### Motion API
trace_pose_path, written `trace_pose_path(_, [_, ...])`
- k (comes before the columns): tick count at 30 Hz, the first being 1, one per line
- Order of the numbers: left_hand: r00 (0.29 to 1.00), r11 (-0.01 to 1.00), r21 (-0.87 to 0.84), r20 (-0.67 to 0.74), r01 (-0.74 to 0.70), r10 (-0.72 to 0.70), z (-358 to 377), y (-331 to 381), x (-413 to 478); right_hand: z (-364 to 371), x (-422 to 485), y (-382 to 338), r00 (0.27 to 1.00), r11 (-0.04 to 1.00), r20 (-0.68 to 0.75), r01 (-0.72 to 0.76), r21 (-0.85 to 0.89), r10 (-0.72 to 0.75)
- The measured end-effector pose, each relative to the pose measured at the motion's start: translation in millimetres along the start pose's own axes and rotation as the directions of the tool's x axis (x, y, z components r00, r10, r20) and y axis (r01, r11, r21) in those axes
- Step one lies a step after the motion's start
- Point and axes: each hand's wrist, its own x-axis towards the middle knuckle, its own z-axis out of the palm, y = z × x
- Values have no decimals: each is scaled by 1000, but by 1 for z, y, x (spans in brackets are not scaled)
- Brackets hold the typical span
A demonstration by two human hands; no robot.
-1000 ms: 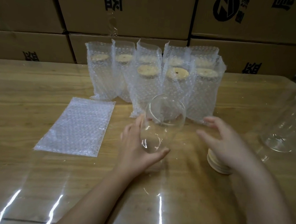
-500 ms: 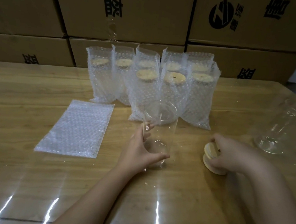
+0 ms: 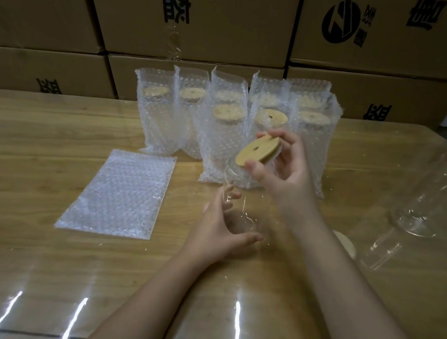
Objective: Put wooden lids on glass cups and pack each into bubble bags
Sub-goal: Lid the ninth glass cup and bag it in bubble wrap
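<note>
A clear glass cup (image 3: 244,198) stands upright on the table, and my left hand (image 3: 221,232) grips its lower part. My right hand (image 3: 285,169) holds a round wooden lid (image 3: 258,151) with a small hole, tilted just above the cup's rim. A flat empty bubble bag (image 3: 116,194) lies to the left of the cup. Several packed cups in bubble bags (image 3: 220,130) stand in rows behind it. A stack of wooden lids (image 3: 346,244) shows partly behind my right forearm.
More bare glass cups (image 3: 417,212) lie at the right on the wooden table (image 3: 29,128), which has a glossy clear cover. Stacked cardboard boxes (image 3: 199,16) form a wall along the table's far edge.
My right hand picked a wooden lid off the stack at the right and carried it up and left to above the cup. My left hand kept hold of the cup.
</note>
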Motion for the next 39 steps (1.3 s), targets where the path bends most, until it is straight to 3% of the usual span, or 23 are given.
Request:
trace_pose_path(11, [1000, 999, 33, 21, 0, -1, -3, 4, -2, 15, -12, 36, 989, 990, -84, 127, 63, -121])
trace_pose_path(15, [993, 958, -286, 108, -20, 53, -14, 11, -6, 16, -19, 47, 986, 991, -109, 129, 43, -124])
trace_pose_path(18, [988, 901, -411, -123, -140, 97, -21, 34, -5, 15, -31, 63, 993, 999, -111, 34, 40, -30])
trace_pose_path(20, [965, 921, -342, -239, -186, 106, -23, 57, 4, 14, -37, 71, 996, 1000, -83, -19, 7, 19])
trace_pose_path(22, [957, 962, -193, -252, -194, 143, -24, 83, 13, 12, -37, 75, 997, 999, -70, -30, -17, 28])
trace_pose_path(25, [963, 968, 151, -149, -202, 224, -26, 110, 28, 11, -32, 76, 998, 998, -65, -27, -52, 23])
trace_pose_path(28, [955, 860, 451, -53, -238, 292, -27, 115, 36, 11, -30, 76, 999, 994, -41, -31, -101, 27])
trace_pose_path(31, [931, 845, 449, -73, -290, 358, -28, 111, 36, 10, -31, 76, 999, 996, -36, -43, -79, 41])
trace_pose_path(35, [916, 837, 393, 31, -380, 401, -36, 109, 41, 10, -32, 79, 997, 994, -34, -78, -80, 76])
trace_pose_path(39, [884, 808, 389, 37, -442, 466, -36, 100, 42, 9, -31, 83, 995, 990, -37, -98, -101, 95])
